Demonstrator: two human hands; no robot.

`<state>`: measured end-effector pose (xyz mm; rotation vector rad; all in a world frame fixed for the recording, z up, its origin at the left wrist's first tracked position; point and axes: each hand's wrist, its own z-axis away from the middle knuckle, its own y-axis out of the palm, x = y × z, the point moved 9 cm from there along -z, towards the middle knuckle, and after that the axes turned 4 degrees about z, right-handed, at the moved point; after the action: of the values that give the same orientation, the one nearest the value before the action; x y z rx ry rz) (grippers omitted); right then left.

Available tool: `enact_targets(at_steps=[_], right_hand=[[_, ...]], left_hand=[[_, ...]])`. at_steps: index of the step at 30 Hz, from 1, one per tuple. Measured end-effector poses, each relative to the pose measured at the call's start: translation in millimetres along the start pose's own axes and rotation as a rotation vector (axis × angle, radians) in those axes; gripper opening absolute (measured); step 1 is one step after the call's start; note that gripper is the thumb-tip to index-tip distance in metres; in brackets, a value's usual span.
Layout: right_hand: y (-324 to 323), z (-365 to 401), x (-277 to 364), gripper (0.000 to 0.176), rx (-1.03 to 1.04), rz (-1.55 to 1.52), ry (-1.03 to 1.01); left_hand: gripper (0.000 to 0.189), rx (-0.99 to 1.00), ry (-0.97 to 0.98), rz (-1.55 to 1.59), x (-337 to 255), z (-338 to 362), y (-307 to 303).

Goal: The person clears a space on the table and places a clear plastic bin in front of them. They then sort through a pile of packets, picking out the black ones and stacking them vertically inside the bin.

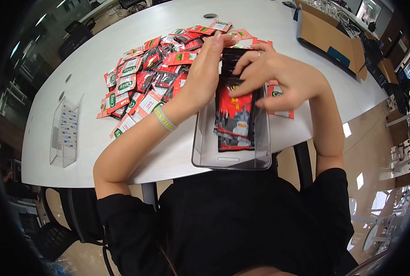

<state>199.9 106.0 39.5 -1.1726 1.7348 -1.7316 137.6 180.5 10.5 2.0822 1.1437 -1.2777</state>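
Observation:
In front of me a clear plastic tray [231, 164] sits at the table's near edge. Red-and-black coffee sachets [235, 115] lie overlapped inside it, printed with a cup. My left hand [208, 73] stands on edge along the tray's left side, its fingers stretched out and nothing seen in them. Over the sachets reaches my right hand [278, 76], fingers bent and apart, the fingertips at the top sachet. The far end of the tray is partly hidden by both hands.
A large heap of red, pink and black sachets [145, 80] covers the table beyond my left arm. Another clear container [57, 154] stands on the left. An open cardboard box [324, 39] lies at the back right, and chairs [83, 211] stand below the edge.

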Motion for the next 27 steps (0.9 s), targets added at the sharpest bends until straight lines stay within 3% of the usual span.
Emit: enact_targets(at_steps=[5, 9, 12, 13, 14, 15, 17, 19, 20, 21, 23, 24, 27], right_hand=[[9, 8, 11, 0.034, 0.070, 0.138, -0.041], [-12, 5, 2, 0.026, -0.105, 0.063, -0.098], [-25, 3, -40, 0.025, -0.283, -0.156, -0.012], [-31, 5, -66, 0.026, -0.422, -0.198, 0.101], [-34, 11, -91, 0.027, -0.560, -0.241, 0.216], [-29, 9, -104, 0.027, -0.567, -0.240, 0.217], [-16, 16, -145, 0.033, -0.650, -0.226, 0.423], [2, 16, -167, 0.034, -0.644, -0.105, 0.450], [12, 16, -178, 0.036, -0.631, 0.014, 0.477], [22, 17, -196, 0.036, -0.635, 0.014, 0.475], [48, 7, -205, 0.038, -0.428, 0.451, 0.314], [39, 8, -194, 0.036, -0.454, 0.262, 0.335], [39, 2, -200, 0.034, -0.360, 0.426, 0.346]], left_hand=[[0.059, 0.000, 0.033, -0.036, -1, 0, -1], [0.058, -0.042, 0.013, -0.059, 0, -1, -6], [0.054, -0.021, 0.084, -0.220, -9, -4, -13], [0.054, -0.016, 0.087, -0.223, -6, -7, -20], [0.051, -0.020, 0.130, -0.416, -3, -10, -30], [0.048, -0.025, 0.175, -0.609, 0, -13, -38], [0.047, -0.039, 0.162, -0.707, 12, -14, -55], [0.047, 0.044, 0.131, -1.171, 49, -11, -68], [0.046, 0.067, 0.206, -1.231, 65, -6, -69], [0.046, 0.068, 0.208, -1.234, 63, -6, -68], [0.046, 0.046, 0.187, -1.207, 62, -7, -64], [0.046, 0.048, 0.186, -1.208, 62, -6, -63], [0.044, 0.105, 0.185, -1.235, 61, -5, -55]])
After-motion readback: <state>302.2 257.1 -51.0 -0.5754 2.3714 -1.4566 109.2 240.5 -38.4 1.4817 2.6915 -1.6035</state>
